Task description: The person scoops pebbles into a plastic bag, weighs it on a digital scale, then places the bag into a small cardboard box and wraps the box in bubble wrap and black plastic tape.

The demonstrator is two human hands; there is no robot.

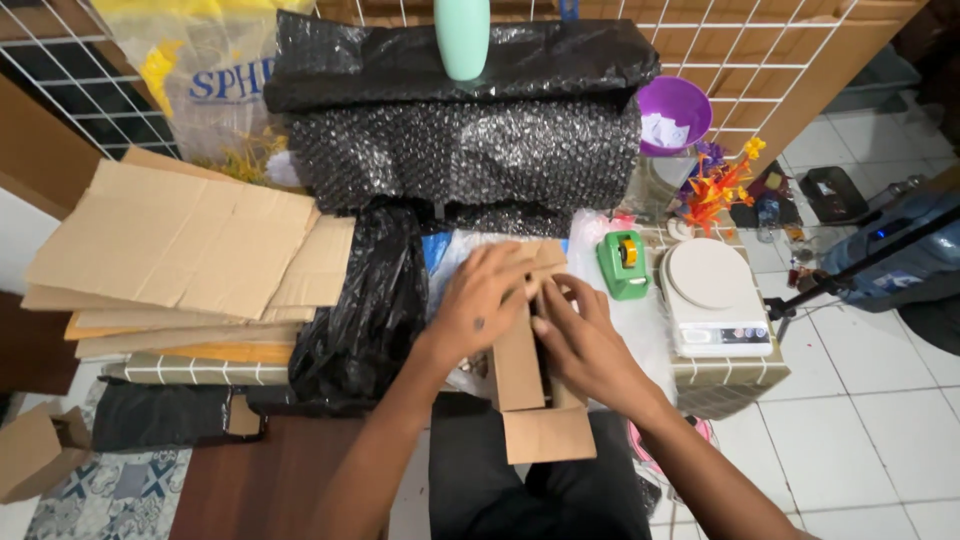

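looking down, head view only:
left hand [487,295]: fingers spread flat, palm pressed on the top of the small brown cardboard box [533,400]
right hand [582,340]: fingers curled, pinching the box's upper flap edge, just beside the left hand's fingertips
box: over the person's lap at the near edge of the low table, one flap hanging open toward the camera; inside not visible
left of box: crumpled black plastic bag [362,310], touching the left forearm
far left: stack of flattened brown cardboard sheets [180,250], lying flat, well apart from the hands
behind box: big roll of black bubble wrap [470,150], with a folded black plastic sheet [450,60] on top
on top of that: mint green bottle [462,35], upright, top cut off by the frame
right of box: green tape dispenser [623,263], near the right hand, not touching
further right: white digital kitchen scale [712,295], round platter
back right: purple plastic bowl [678,105]; orange artificial flowers [718,185] below it
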